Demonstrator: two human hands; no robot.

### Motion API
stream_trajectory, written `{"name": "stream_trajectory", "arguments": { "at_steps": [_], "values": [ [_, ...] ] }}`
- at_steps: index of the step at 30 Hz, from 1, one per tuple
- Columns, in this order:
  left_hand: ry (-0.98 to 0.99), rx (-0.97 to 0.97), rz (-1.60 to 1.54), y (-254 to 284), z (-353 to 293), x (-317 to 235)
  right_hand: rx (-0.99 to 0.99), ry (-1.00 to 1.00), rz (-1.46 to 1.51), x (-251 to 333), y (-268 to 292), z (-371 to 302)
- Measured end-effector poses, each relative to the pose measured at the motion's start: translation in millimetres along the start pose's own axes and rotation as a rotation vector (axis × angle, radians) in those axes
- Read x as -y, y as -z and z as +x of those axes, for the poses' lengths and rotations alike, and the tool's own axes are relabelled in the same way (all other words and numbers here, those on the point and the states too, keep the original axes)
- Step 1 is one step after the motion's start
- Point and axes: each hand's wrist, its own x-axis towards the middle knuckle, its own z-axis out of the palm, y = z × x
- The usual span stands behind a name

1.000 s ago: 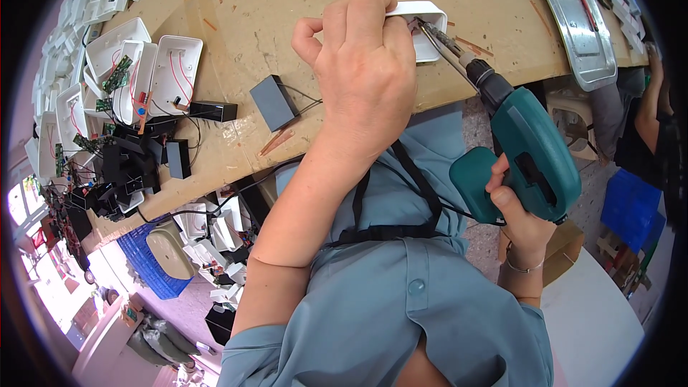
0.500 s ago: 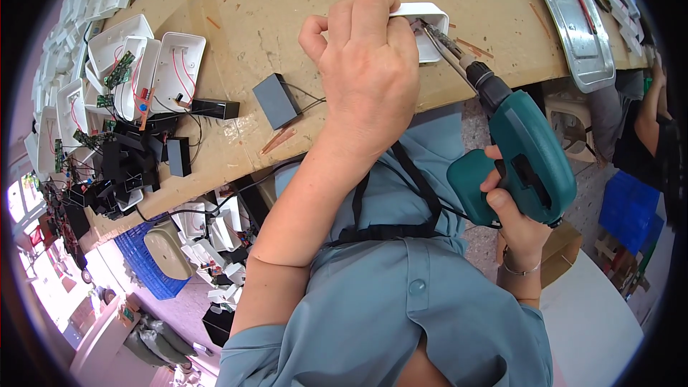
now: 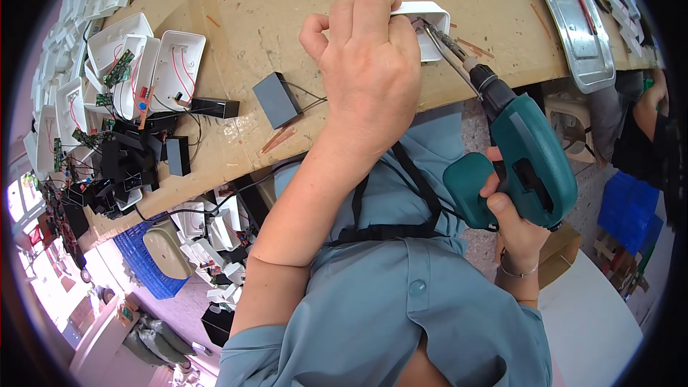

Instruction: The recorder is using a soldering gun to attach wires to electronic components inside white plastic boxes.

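My left hand [image 3: 369, 64] is closed on the edge of a white plastic casing [image 3: 428, 8] and holds it tilted on the work table. The back of the hand hides part of the casing and whatever lies in its left side. In my right hand [image 3: 512, 218] is a green soldering gun [image 3: 534, 154], gripped by its handle with the fingers wrapped round it. Its thin metal tip and a feed tube reach inside the casing. Left of my left wrist lies a dark grey box [image 3: 276, 100], its black cable running under the hand.
White casings [image 3: 175, 72] with red wires and green circuit boards are heaped at the left, beside black boxes [image 3: 129, 165]. A metal tray [image 3: 573, 29] stands at the right table edge. Another person's arm [image 3: 648, 111] shows far right. A blue basket [image 3: 147, 258] is below left.
The soldering gun's handle has tilted very slightly to the left, its tip still inside the casing. My left hand and the casing stay almost where they were.
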Motion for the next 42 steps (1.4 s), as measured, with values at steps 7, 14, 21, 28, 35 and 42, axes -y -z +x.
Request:
{"name": "stream_trajectory", "arguments": {
  "at_steps": [7,14,21,28,35,42],
  "values": [
    [-0.006,-0.008,0.001,-1,0,0,-0.048,0.008,0.120,3,-5,4],
    [0.000,-0.010,-0.009,-1,0,0,-0.061,-0.019,0.105,2,-6,4],
    [0.004,-0.009,-0.003,-1,0,-1,-0.069,-0.014,0.116,2,-6,4],
    [0.010,-0.002,-0.012,-1,0,0,0.039,0.012,-0.007,-3,-2,0],
    [0.022,0.020,-0.010,1,1,-1,0.053,-0.012,-0.038,1,-2,-3],
    [0.021,0.007,-0.017,-1,0,-1,0.094,-0.015,-0.012,-1,0,-13]
  ]
}}
